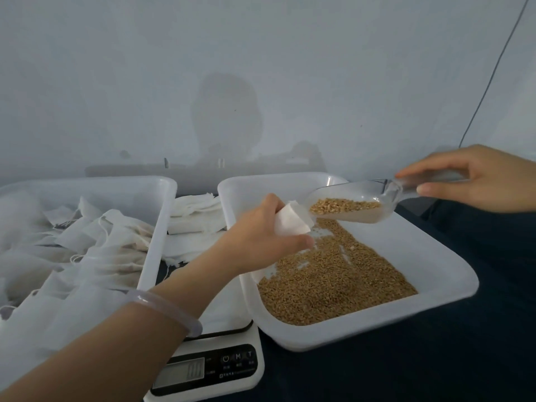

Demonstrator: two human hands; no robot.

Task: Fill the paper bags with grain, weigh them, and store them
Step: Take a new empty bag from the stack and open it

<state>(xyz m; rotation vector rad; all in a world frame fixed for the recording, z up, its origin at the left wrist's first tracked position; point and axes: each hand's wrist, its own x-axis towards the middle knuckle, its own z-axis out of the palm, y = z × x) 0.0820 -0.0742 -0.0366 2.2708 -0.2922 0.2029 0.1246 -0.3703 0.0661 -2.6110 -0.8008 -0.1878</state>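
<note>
Filling is in hand: a paper bag [293, 220] is pinched open by the left hand [261, 236] while a loaded clear scoop [351, 203], gripped by the right hand [475, 181], must be tipped into it.

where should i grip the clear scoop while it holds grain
By its handle at the right end, coming from the right as the right hand does: the bowl of the scoop holds loose grain, and its open mouth points left at the paper bag.

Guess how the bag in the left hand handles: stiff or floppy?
Likely floppy: the bag looks thin, and the left hand holds its mouth open. Probably very light: it looks empty. May sag once the scoop tips grain in.
</note>
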